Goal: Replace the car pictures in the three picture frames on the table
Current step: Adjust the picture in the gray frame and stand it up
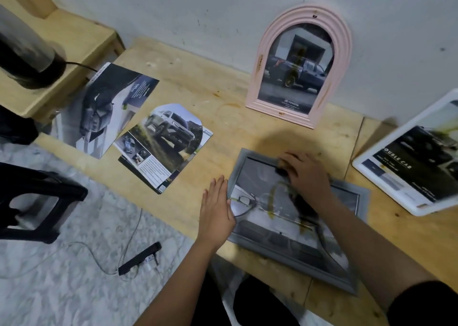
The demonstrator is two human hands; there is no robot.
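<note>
A grey rectangular frame (pixel 357 280) with a car picture lies flat on the wooden table (pixel 203 83) in front of me. My left hand (pixel 216 209) lies flat with straight fingers against the frame's left edge. My right hand (pixel 307 174) rests on the frame's upper part, fingers curled around something small and dark; what it is I cannot make out. A pink arched frame (pixel 262 60) with a dark pickup picture leans on the wall. A white frame (pixel 366 157) with a car picture leans at the right. Two loose car pictures, one arch-cut (pixel 171 140) and one larger (pixel 109 107), lie at the left.
A wooden shelf (pixel 81 38) with a dark round appliance (pixel 27 53) stands at the far left. A black stool (pixel 37 202) sits on the marbled floor, beside a phone (pixel 140 257) with a white cable.
</note>
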